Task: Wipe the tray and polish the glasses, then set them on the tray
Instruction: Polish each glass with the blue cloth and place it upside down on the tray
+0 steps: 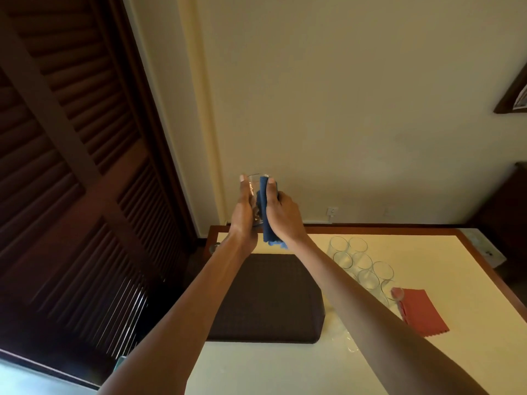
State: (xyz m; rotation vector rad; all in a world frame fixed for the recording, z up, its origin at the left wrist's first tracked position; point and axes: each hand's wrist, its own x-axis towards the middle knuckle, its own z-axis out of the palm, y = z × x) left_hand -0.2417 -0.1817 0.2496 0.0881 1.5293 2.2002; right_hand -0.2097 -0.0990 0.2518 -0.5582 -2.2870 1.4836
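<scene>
I hold a clear glass [253,195] up in front of the wall, above the table's far edge. My left hand [243,215] grips it from the left side. My right hand [282,215] presses a blue cloth [265,218] against the glass's right side, fingers curled round the cloth. The cloth hangs down below the glass. A dark brown woven tray [268,297] lies on the table below my arms, with nothing on it. Several clear glasses [362,263] stand in a cluster to the right of the tray, partly hidden by my right forearm.
A folded red cloth [422,312] lies right of the glasses on the cream table [427,252] with a wooden rim. A dark louvred door [71,181] fills the left side. A dark cabinet [507,215] stands at the far right.
</scene>
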